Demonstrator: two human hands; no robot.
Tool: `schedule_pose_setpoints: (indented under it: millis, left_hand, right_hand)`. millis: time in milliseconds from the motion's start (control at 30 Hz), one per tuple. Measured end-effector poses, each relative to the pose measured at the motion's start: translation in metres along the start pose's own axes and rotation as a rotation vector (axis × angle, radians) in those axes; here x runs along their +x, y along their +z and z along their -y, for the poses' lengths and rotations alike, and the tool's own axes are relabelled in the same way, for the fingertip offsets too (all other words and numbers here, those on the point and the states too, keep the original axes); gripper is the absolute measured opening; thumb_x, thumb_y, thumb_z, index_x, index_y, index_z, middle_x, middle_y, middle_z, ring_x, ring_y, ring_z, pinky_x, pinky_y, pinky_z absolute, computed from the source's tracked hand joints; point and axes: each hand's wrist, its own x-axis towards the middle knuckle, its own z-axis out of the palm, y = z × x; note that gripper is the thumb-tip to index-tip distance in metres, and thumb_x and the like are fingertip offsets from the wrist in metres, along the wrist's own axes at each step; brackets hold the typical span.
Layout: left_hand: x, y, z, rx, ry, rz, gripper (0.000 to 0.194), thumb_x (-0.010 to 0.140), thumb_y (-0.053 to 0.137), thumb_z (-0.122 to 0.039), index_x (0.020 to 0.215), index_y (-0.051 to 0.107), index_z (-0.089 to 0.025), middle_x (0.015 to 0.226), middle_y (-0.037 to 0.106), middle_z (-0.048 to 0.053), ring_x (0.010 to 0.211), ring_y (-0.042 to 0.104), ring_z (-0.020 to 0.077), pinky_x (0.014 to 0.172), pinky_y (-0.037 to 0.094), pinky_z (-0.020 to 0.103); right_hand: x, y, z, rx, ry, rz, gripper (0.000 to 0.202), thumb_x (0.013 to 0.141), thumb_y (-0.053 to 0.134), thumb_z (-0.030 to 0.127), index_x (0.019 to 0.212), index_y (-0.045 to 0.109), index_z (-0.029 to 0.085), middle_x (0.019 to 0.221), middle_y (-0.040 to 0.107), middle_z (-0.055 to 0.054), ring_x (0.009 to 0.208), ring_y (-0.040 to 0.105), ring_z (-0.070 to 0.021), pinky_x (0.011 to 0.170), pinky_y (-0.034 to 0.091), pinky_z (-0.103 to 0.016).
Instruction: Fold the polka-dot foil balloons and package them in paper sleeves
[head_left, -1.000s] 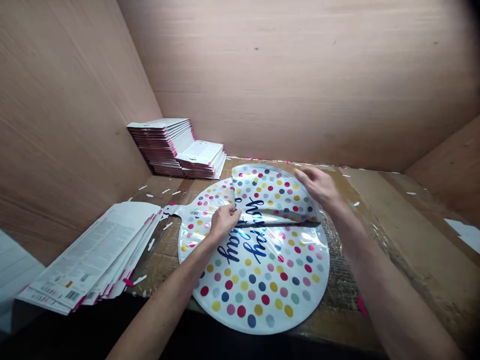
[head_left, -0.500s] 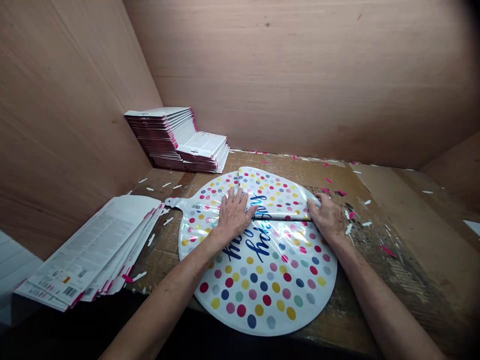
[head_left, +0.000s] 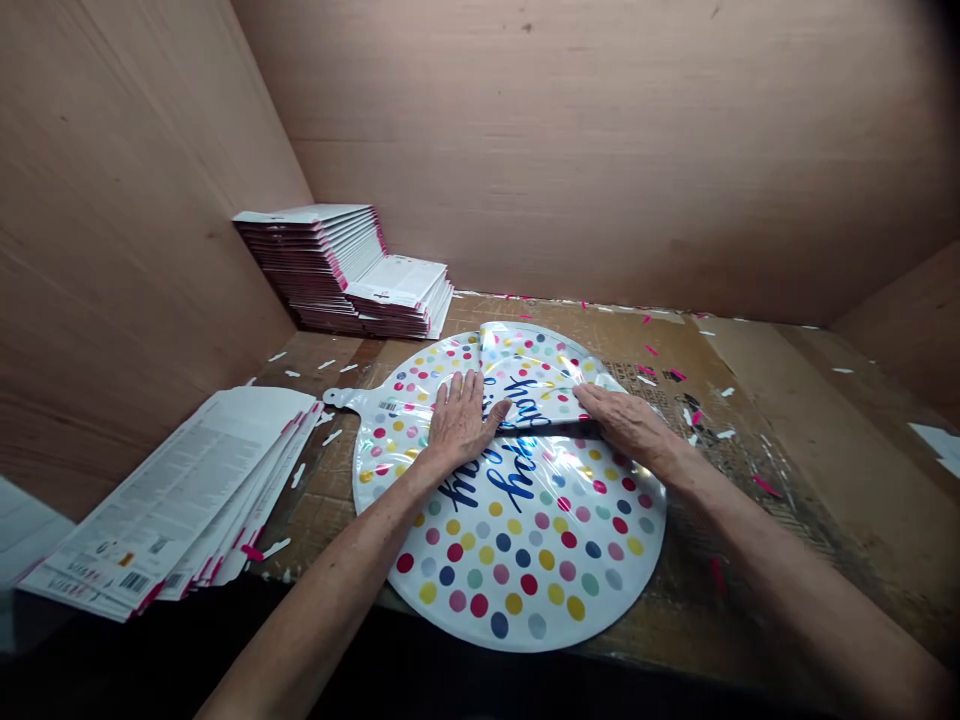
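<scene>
A round white foil balloon (head_left: 525, 560) with coloured dots and blue lettering lies flat on the cardboard-covered table, its narrow neck (head_left: 341, 399) pointing left. A crease or fold with a dark gap crosses its middle. My left hand (head_left: 459, 418) rests on the balloon left of the lettering, fingers spread. On the right part, my right hand (head_left: 626, 420) lies over the foil beside the fold, with its fingers stretched out to the left and nothing visibly gripped.
White and pink card packets (head_left: 352, 270) are stacked in the back left corner. More printed cards (head_left: 172, 490) fan out at the front left. Small white and pink scraps lie about the cardboard surface (head_left: 787, 400). Wooden walls (head_left: 562, 150) enclose the back and sides.
My right hand has let go of the balloon's right edge and moved left onto the foil, its fingers now straight. My left hand stays at nearly the same spot on the balloon.
</scene>
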Motion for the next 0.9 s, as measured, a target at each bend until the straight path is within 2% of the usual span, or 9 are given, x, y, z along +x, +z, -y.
schedule_pose_setpoints:
  millis: [167, 267, 367, 467, 533, 633, 700, 767, 900]
  left_hand:
    - [0.003, -0.008, 0.001, -0.018, -0.005, 0.031, 0.082, 0.095, 0.021, -0.067, 0.152, 0.032, -0.009, 0.161, 0.025, 0.017, 0.151, 0.014, 0.0337, 0.123, 0.012, 0.052]
    - [-0.02, -0.016, -0.015, -0.056, 0.021, -0.043, 0.079, 0.092, 0.048, -0.057, 0.15, 0.034, -0.005, 0.159, 0.028, 0.022, 0.149, 0.021, 0.0347, 0.121, 0.022, 0.05]
    - [-0.063, -0.017, -0.04, -0.078, 0.291, -0.264, 0.068, 0.089, 0.059, -0.033, 0.149, 0.036, -0.012, 0.16, 0.028, 0.019, 0.149, 0.023, 0.0312, 0.12, 0.028, 0.048]
    - [-0.098, -0.012, -0.052, -0.076, 0.515, -0.318, 0.046, 0.091, 0.051, -0.02, 0.137, 0.053, -0.016, 0.153, 0.041, 0.017, 0.146, 0.032, 0.0319, 0.118, 0.03, 0.051]
    - [-0.108, -0.01, -0.041, -0.132, 0.48, -0.304, 0.035, 0.093, 0.047, -0.018, 0.124, 0.062, -0.014, 0.143, 0.053, 0.019, 0.139, 0.043, 0.0325, 0.115, 0.036, 0.051]
    - [-0.113, -0.018, -0.003, -0.303, 0.386, -0.255, 0.03, 0.091, 0.052, -0.023, 0.118, 0.064, -0.015, 0.137, 0.056, 0.019, 0.131, 0.052, 0.0295, 0.109, 0.046, 0.046]
    - [-0.117, -0.027, 0.023, -0.373, 0.427, -0.189, 0.032, 0.09, 0.057, -0.025, 0.12, 0.064, -0.018, 0.14, 0.054, 0.016, 0.132, 0.052, 0.0277, 0.107, 0.048, 0.042]
    - [-0.123, -0.034, 0.039, -0.34, 0.501, -0.15, 0.033, 0.089, 0.059, -0.024, 0.122, 0.064, -0.019, 0.142, 0.051, 0.016, 0.136, 0.047, 0.0289, 0.109, 0.045, 0.044]
    - [-0.142, -0.039, 0.047, -0.205, 0.493, -0.221, 0.033, 0.09, 0.055, -0.018, 0.121, 0.066, -0.018, 0.126, 0.059, 0.017, 0.124, 0.054, 0.0281, 0.102, 0.049, 0.045]
  right_hand:
    - [-0.066, -0.022, 0.0, -0.038, 0.268, 0.145, 0.031, 0.083, 0.04, 0.007, 0.097, 0.067, 0.016, 0.096, 0.073, -0.016, 0.085, 0.071, -0.0292, 0.067, 0.052, -0.037]
    - [-0.081, -0.035, 0.037, -0.066, 0.472, 0.179, 0.026, 0.085, 0.046, 0.01, 0.097, 0.07, 0.012, 0.08, 0.072, -0.02, 0.074, 0.071, -0.0334, 0.06, 0.05, -0.039]
    - [-0.075, -0.041, 0.096, 0.019, 0.473, 0.087, 0.036, 0.087, 0.049, 0.012, 0.118, 0.065, 0.005, 0.081, 0.072, -0.024, 0.071, 0.072, -0.0339, 0.06, 0.052, -0.04]
    - [-0.074, -0.046, 0.145, 0.176, 0.302, 0.004, 0.049, 0.093, 0.047, 0.023, 0.139, 0.05, 0.004, 0.096, 0.072, -0.025, 0.077, 0.073, -0.032, 0.062, 0.056, -0.04]
    - [-0.084, -0.049, 0.157, 0.332, 0.053, -0.068, 0.066, 0.094, 0.052, 0.039, 0.149, 0.036, 0.006, 0.118, 0.068, -0.025, 0.097, 0.071, -0.0319, 0.074, 0.059, -0.04]
    - [-0.1, -0.044, 0.146, 0.472, -0.254, -0.224, 0.09, 0.086, 0.064, 0.052, 0.155, 0.022, 0.012, 0.15, 0.044, -0.023, 0.135, 0.048, -0.0315, 0.102, 0.05, -0.045]
    - [-0.101, -0.033, 0.132, 0.433, -0.268, -0.336, 0.08, 0.089, 0.062, 0.04, 0.155, 0.025, 0.014, 0.155, 0.036, -0.022, 0.143, 0.037, -0.0308, 0.109, 0.042, -0.05]
    - [-0.095, -0.019, 0.121, 0.346, -0.259, -0.385, 0.061, 0.093, 0.054, 0.024, 0.15, 0.036, 0.013, 0.152, 0.041, -0.022, 0.141, 0.04, -0.0298, 0.109, 0.042, -0.051]
    - [-0.076, -0.004, 0.119, 0.272, -0.364, -0.268, 0.045, 0.091, 0.048, 0.013, 0.134, 0.057, 0.017, 0.138, 0.058, -0.016, 0.126, 0.056, -0.026, 0.102, 0.048, -0.044]
